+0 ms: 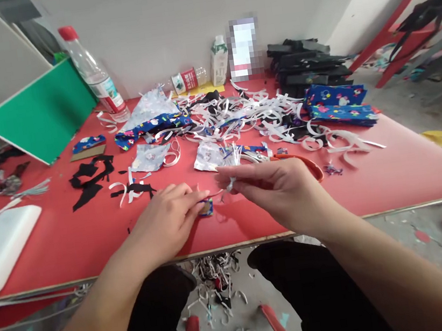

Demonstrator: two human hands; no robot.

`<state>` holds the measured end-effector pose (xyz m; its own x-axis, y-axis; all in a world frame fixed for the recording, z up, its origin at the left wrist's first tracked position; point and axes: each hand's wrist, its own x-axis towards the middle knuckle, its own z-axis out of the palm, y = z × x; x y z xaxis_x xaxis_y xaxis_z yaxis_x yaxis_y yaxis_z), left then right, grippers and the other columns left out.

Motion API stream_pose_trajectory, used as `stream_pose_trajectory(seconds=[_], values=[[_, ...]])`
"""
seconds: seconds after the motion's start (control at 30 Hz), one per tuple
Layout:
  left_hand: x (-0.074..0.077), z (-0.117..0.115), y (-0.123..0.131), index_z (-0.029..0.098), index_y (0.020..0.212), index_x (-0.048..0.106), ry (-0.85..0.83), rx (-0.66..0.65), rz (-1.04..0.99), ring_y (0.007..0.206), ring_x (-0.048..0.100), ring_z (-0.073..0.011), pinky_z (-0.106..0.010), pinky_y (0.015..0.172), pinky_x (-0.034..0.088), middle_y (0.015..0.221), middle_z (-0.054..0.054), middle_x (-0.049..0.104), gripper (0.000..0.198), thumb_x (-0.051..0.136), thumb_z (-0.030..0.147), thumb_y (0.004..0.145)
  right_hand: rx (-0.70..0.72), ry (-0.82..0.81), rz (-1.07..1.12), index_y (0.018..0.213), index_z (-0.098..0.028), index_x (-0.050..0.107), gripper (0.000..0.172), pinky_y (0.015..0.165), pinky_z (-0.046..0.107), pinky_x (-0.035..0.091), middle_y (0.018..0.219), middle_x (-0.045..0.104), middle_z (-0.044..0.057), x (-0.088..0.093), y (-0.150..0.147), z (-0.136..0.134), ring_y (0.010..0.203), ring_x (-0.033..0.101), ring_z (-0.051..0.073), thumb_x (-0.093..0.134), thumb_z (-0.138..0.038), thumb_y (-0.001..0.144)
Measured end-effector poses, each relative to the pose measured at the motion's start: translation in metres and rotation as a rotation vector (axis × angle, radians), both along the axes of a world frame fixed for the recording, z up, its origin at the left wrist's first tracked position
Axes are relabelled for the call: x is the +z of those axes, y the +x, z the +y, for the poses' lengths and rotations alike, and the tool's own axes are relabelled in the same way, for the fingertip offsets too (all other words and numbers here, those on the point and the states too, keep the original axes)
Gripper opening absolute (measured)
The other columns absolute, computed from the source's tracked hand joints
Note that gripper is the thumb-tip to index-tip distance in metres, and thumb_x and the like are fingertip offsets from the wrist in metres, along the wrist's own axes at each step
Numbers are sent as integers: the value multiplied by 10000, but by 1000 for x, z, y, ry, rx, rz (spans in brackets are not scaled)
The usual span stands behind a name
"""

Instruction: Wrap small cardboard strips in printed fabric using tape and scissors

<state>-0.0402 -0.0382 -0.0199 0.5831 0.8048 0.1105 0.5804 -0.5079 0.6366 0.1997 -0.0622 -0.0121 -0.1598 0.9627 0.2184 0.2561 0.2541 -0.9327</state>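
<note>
While the left hand (170, 215), fingers curled shut, pinches a blue scrap (207, 207) on the red table (389, 176) at six o'clock, the right hand (276, 185) nips a white strip (229, 186) tight, scissors (302, 161) lying just behind at one o'clock.

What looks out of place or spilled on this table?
A small plastic bottle lies on its side by the wall. White strips are strewn over the red table, and scraps lie on the floor below.
</note>
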Motion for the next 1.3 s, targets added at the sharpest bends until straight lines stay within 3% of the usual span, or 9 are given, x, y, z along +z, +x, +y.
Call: stream_pose_trajectory(seconds=[0.07,0.17,0.23,0.33,0.43,0.57,0.73,1.0,1.3], values=[[-2,5,-5,276,1213,788,98,-22,29,876,627,-258,-397,833,480,941,-68,725,310,533,333,1045,-48,142,-182,1081,-262,852,208,768,325,646,965,853,17,1,8,-3,830,791,187,733,-177,934],[2,-1,-9,257,1320,740,190,43,-73,1106,663,-284,-444,984,493,1191,-103,747,336,545,303,1051,-35,403,-455,947,-232,853,136,640,331,552,834,780,52,7,13,-9,728,691,190,728,-272,985],[8,-11,-8,242,1362,716,272,70,-175,1201,662,-292,-433,1044,499,1284,-117,730,365,645,310,1011,-60,543,-627,891,-234,846,195,657,379,500,878,736,88,12,10,-15,786,626,230,699,-294,1002],[12,-29,-1,235,1384,706,292,-4,-241,1094,725,-258,-356,978,567,1232,-108,763,496,814,253,901,-72,638,-761,860,-250,833,219,796,467,495,1119,765,111,15,0,-21,980,624,306,667,-209,997],[8,-38,5,238,1233,782,232,-39,-270,933,765,-198,-289,849,610,1066,-78,804,336,707,76,948,71,581,-681,926,-211,819,231,812,428,546,1161,796,104,11,-3,-20,989,692,275,619,-139,1015],[2,-30,-2,245,1185,789,179,-52,-276,990,774,-200,-303,878,630,1088,-70,811,322,658,46,967,299,362,-375,1140,-210,795,256,614,255,557,817,791,24,0,4,-12,688,727,140,562,-136,1064],[-1,-15,-20,249,1190,748,234,-69,-194,997,770,-193,-321,917,626,1082,-57,808,304,679,55,967,141,263,-247,1081,-197,812,169,571,192,540,786,809,-4,-14,1,-12,617,727,106,667,-141,1015],[2,-1,-23,79,1202,681,525,-275,125,936,701,-273,-417,810,596,1015,-157,757,284,508,-7,994,70,302,-431,1014,-109,810,190,605,247,523,753,725,27,-31,-14,-16,661,674,142,626,-80,978],[-1,0,-20,98,1175,672,505,-286,136,866,657,-232,-389,752,578,928,-97,724,170,607,79,1020,68,282,-481,978,-103,822,225,590,270,510,725,699,36,-30,-14,-15,647,665,162,598,-78,976]])
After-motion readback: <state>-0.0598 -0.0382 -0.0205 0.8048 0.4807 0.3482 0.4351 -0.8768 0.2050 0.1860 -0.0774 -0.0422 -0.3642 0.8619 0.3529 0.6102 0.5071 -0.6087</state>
